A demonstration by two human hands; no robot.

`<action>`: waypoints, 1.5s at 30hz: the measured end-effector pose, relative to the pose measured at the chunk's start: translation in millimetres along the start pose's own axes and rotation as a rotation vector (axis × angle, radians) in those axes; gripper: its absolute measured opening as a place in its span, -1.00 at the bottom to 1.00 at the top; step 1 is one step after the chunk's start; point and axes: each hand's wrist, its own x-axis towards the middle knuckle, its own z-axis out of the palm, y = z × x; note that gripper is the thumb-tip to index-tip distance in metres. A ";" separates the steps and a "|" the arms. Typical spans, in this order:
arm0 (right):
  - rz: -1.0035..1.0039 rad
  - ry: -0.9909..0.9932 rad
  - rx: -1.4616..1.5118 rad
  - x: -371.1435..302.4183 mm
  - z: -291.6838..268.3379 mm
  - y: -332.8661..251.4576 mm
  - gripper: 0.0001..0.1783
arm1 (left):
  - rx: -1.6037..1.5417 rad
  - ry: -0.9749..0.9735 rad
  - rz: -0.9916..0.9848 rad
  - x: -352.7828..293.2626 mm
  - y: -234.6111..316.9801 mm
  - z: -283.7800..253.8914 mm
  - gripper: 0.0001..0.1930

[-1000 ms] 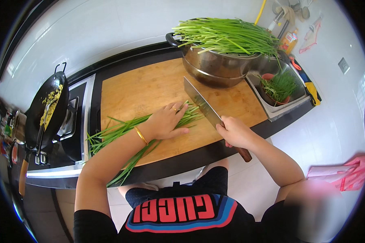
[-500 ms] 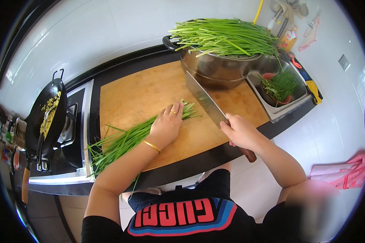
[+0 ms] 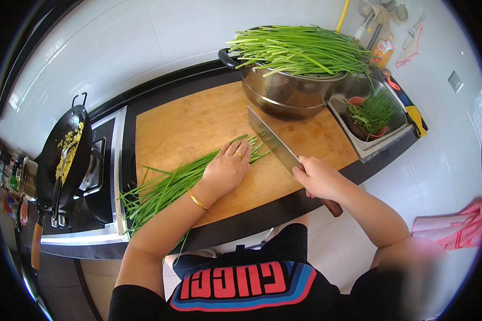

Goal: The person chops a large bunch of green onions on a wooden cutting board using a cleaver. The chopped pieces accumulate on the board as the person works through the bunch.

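Note:
A bundle of long garlic chives (image 3: 168,187) lies slantwise across the wooden cutting board (image 3: 182,125), its leafy ends hanging over the near left edge. My left hand (image 3: 227,168) presses down on the bundle near its cut ends, fingers bent and held together over the stalks. In my right hand (image 3: 317,177) is a cleaver (image 3: 274,140), gripped by its wooden handle. The wide blade points away from me, just right of the stalk ends and apart from them. Whether its edge touches the board, I cannot tell.
At the board's back right stands a large steel pot (image 3: 284,96), heaped with more chives (image 3: 305,51). A sink (image 3: 399,120) holds a bowl of greens (image 3: 372,113) to the right. On the left, a wok (image 3: 51,155) with yellow food sits by the gas stove (image 3: 93,176).
My left hand has slid slightly right along the chives toward their ends. The cleaver's blade tip sits a little lower in view. The whole scene has shifted slightly right.

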 end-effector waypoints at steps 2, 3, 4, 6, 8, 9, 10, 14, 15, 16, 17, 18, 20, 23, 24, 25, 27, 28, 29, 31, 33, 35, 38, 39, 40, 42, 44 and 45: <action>0.032 0.015 0.065 -2.0 -4.3 -4.7 -0.72 | 0.026 0.008 0.000 0.4 0.3 0.6 -0.54; 0.014 0.026 0.054 -3.9 -6.1 -7.9 -0.73 | 0.027 0.007 -0.006 0.2 -0.1 0.7 -0.55; -0.005 0.038 0.044 -6.3 -8.0 -11.6 -0.73 | 0.028 0.006 -0.012 -0.2 -0.6 0.6 -0.55; -0.002 0.013 0.000 -7.9 -9.5 -15.3 -0.74 | 0.021 0.011 -0.020 -0.8 0.6 1.8 -0.56; 0.033 -0.057 -0.061 -7.2 -9.4 -18.8 -0.74 | 0.016 0.023 -0.021 -0.7 0.5 2.2 -0.57; 0.037 -0.046 -0.057 -6.9 -8.1 -18.5 -0.75 | 0.011 0.027 -0.020 -0.7 0.5 2.8 -0.57; 0.042 -0.035 -0.054 -6.3 -5.8 -16.9 -0.75 | 0.006 0.032 -0.019 -0.8 0.3 3.7 -0.57; 0.041 -0.050 -0.052 -5.6 -4.8 -17.5 -0.75 | -0.005 0.023 -0.025 -1.6 -0.2 2.1 -0.57; 0.040 -0.049 -0.053 -6.4 -5.2 -17.8 -0.75 | -0.005 0.028 -0.023 -1.6 -0.6 3.0 -0.57; 0.038 -0.047 -0.054 -7.7 -5.5 -18.1 -0.75 | -0.004 0.034 -0.021 -1.7 -1.1 4.0 -0.57; 0.037 -0.046 -0.055 -8.2 -5.9 -18.7 -0.75 | -0.005 0.039 -0.019 -1.6 -1.4 5.0 -0.57; 0.042 -0.055 -0.076 -7.5 -6.2 -19.9 -0.76 | -0.001 0.036 -0.023 -1.7 -1.8 5.3 -0.57; 0.055 -0.074 -0.116 -6.1 -6.3 -21.9 -0.76 | 0.004 0.028 -0.029 -2.2 -1.9 5.1 -0.57; 0.083 -0.096 -0.108 -4.6 -5.9 -26.0 -0.76 | 0.015 0.057 -0.025 -2.8 -2.2 5.6 -0.57; 0.082 -0.088 -0.112 -4.0 -5.8 -25.9 -0.76 | 0.012 0.054 -0.027 -2.7 -2.5 5.6 -0.58; 0.081 -0.081 -0.117 -3.9 -6.2 -24.7 -0.76 | 0.010 0.050 -0.029 -2.7 -2.7 5.7 -0.58; 0.034 -0.057 -0.151 -4.9 -7.0 -18.4 -0.75 | 0.000 0.054 -0.033 -2.2 -2.2 6.0 -0.59; -0.012 -0.041 -0.180 -5.0 -5.2 -11.7 -0.75 | -0.007 0.060 -0.035 -2.3 -2.1 6.2 -0.60; -0.060 -0.025 -0.207 -4.2 -3.7 -8.5 -0.75 | -0.013 0.064 -0.036 -2.4 -2.3 6.6 -0.60; 0.043 -0.026 -0.128 -7.7 -8.1 -19.3 -0.75 | -0.010 0.064 -0.037 -2.3 -2.3 5.7 -0.60; 0.111 -0.042 -0.090 -8.9 -10.5 -25.5 -0.75 | -0.010 0.061 -0.037 -2.1 -2.7 6.3 -0.61; 0.147 -0.072 -0.093 -8.7 -10.8 -26.7 -0.75 | -0.015 0.056 -0.035 -2.1 -3.4 8.1 -0.61; 0.137 -0.054 -0.064 -9.7 -10.3 -23.9 -0.75 | -0.008 0.062 -0.035 -1.8 -2.7 6.6 -0.60; 0.139 -0.058 -0.068 -9.8 -10.5 -25.0 -0.75 | -0.005 0.063 -0.038 -1.9 -2.8 7.5 -0.60; 0.141 -0.063 -0.071 -9.8 -10.6 -27.3 -0.75 | -0.002 0.063 -0.042 -2.1 -3.2 8.9 -0.61; 0.133 -0.072 -0.086 -9.1 -10.5 -29.0 -0.75 | 0.001 0.069 -0.043 -1.8 -3.8 10.3 -0.61; 0.113 -0.085 -0.109 -7.5 -9.6 -28.5 -0.75 | -0.001 0.078 -0.042 -2.4 -4.4 10.8 -0.61; 0.092 -0.082 -0.146 -6.5 -9.4 -26.9 -0.75 | 0.008 0.078 -0.039 -2.5 -4.3 10.3 -0.61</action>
